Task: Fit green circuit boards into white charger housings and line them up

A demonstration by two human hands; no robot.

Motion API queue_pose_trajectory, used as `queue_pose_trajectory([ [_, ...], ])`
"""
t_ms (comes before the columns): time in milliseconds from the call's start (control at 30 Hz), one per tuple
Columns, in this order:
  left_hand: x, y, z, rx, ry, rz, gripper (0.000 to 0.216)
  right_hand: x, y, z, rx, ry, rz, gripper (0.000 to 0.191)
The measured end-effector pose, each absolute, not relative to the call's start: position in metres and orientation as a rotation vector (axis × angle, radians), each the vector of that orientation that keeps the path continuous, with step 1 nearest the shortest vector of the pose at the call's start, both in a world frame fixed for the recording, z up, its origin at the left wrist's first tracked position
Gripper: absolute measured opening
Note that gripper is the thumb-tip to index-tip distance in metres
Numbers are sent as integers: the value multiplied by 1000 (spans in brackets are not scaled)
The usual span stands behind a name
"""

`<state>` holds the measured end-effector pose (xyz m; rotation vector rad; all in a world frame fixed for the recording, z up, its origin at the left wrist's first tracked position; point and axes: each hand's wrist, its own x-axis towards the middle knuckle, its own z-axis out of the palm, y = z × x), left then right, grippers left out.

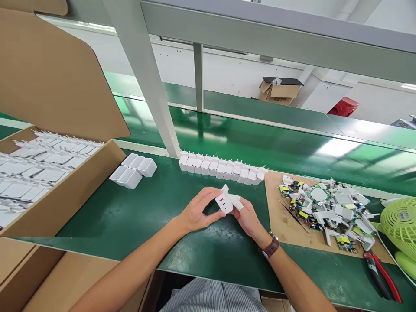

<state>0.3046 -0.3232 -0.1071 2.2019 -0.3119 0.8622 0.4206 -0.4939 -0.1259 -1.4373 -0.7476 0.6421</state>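
Observation:
Between both hands, above the green bench, I hold a white charger [225,204] whose port face, with a red port and dark slots, points toward me. My left hand [203,210] grips its left side between thumb and fingers. My right hand [246,214] holds it from the right, with white coverings on some fingers. Behind the hands stands a row of white chargers [221,168] with pins pointing up and back. Several open white housings [130,171] sit together to the left. Circuit boards and white plastic parts [328,210] lie heaped at the right.
An open cardboard box [74,186] full of white chargers stands at the left. Under the heap lies a brown board [276,208], with tweezers [294,214] on it. Red and black pliers [380,273] and a green fan [399,225] are at the right. A grey post [146,78] rises behind the bench.

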Motion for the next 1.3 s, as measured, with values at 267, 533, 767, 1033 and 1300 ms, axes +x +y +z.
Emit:
queue_pose_trajectory([
  [267,302,-320,-105,2119,-151,649,46,423,-510,-130,-1773,-1053,189,57],
  [533,305,-314,-97,2071,-377,441,39,430,-501,-138,-1766,-1119,675,97],
  [767,309,-316,-89,2080,-332,401,21,430,-499,-139,-1728,-1072,704,99],
  [1033,311,-333,-90,2380,-295,704,17,432,-499,-136,-1689,-1073,730,96],
  [1300,306,-342,-78,2698,-162,528,13,433,-499,-134,-1689,-1110,723,99],
])
